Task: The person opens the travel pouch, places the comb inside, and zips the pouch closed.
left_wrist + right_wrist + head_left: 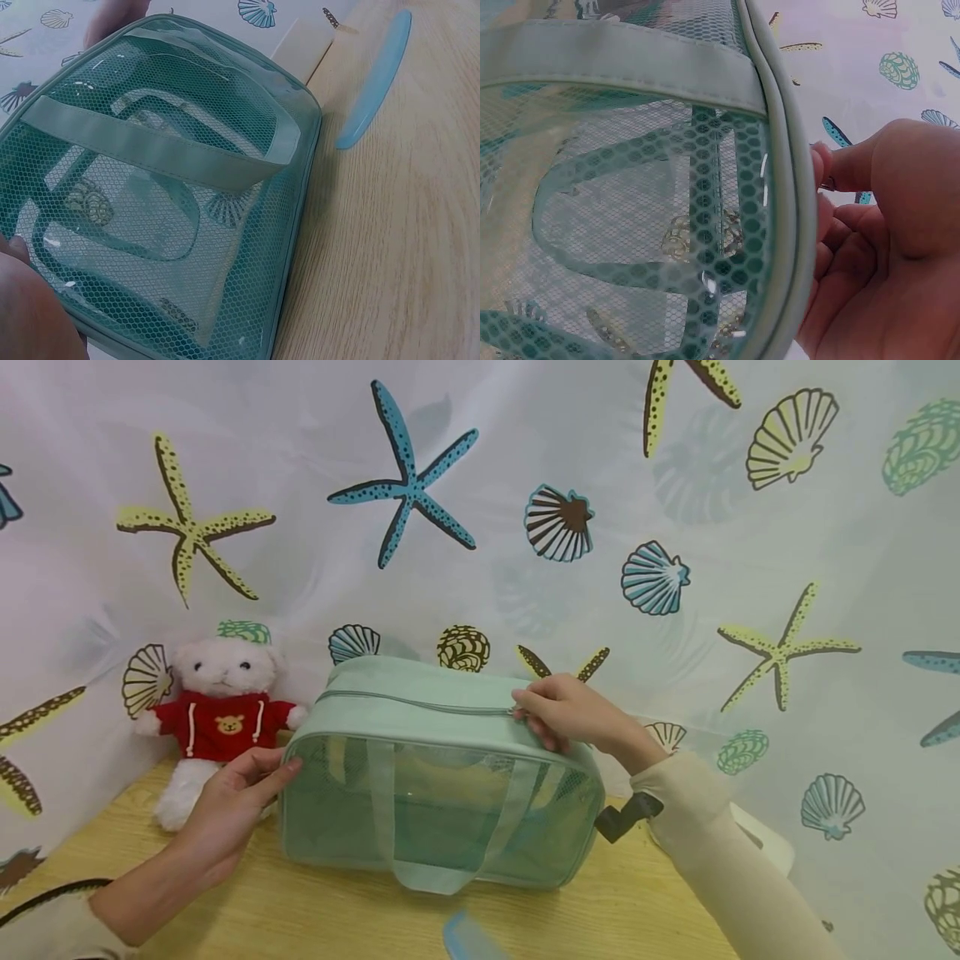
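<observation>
A mint-green toiletry bag (pixel 442 810) with see-through mesh sides and a front strap handle (pixel 433 877) stands upright on the table. My left hand (pixel 232 802) grips its left upper corner, thumb on the front edge and fingers behind. Along the bag's top runs a grey zipper (pixel 420 702). At the zipper's right part, my right hand (pixel 573 714) pinches the zipper pull, which its fingers mostly hide. In the right wrist view the right hand's fingers (pixel 825 169) curl in beyond the bag's piped edge. Through the clear panel (pixel 150 217), the back handle shows.
A white teddy bear (pixel 225 710) in a red hoodie sits left of the bag. A light-blue curved strip (pixel 379 79) lies on the wooden table (pixel 315 910) in front. Behind the right forearm is a white object (pixel 772 847). A shell-and-starfish curtain (pixel 487 427) hangs behind.
</observation>
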`<state>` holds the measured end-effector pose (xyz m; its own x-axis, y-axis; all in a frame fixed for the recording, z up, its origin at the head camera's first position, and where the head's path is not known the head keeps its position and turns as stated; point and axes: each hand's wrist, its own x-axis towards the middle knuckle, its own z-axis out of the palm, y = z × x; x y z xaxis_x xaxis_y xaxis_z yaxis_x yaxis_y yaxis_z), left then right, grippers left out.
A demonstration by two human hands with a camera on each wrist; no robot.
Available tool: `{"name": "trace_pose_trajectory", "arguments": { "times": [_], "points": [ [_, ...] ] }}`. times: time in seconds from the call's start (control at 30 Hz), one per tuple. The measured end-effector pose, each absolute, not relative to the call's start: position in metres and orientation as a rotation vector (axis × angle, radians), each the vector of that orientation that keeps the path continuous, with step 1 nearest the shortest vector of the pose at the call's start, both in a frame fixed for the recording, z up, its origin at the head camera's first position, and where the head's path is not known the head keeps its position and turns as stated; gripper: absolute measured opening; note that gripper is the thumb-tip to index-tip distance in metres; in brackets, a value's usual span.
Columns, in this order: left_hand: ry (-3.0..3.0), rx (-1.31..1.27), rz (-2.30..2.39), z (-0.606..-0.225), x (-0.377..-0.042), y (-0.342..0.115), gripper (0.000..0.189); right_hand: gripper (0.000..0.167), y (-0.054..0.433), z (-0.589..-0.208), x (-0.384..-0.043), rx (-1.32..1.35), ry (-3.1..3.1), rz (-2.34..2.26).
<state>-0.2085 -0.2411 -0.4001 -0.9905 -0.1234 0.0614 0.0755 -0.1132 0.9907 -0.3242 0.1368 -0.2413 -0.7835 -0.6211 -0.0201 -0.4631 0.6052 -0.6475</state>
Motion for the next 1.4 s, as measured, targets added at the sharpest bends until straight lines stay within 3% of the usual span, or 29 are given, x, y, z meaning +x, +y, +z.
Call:
{"name": "trace_pose_trajectory", "arguments": {
  "times": [1.4],
  "points": [
    [-2.01, 0.058, -2.25, -0.399, -0.207, -0.243, 0.009, 0.043, 0.082, -0.239, -0.325, -0.91, 2.495, -0.955]
  ]
}}
